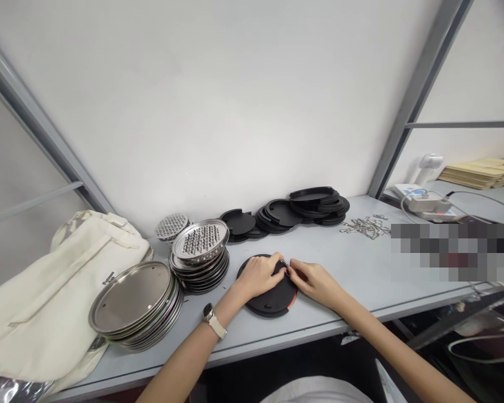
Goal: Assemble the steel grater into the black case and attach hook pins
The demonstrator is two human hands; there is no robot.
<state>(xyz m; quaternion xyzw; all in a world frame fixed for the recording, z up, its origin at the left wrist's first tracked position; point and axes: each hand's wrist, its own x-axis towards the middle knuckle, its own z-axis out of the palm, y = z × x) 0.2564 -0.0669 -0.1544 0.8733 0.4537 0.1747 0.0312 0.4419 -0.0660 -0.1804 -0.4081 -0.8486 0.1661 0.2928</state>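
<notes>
Both your hands — left, right — pinch a small metal piece at the black disc's edge.

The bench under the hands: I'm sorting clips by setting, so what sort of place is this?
Probably a small assembly workshop: stacked metal discs, piled black round parts and loose metal clips suggest repeated work.
</notes>
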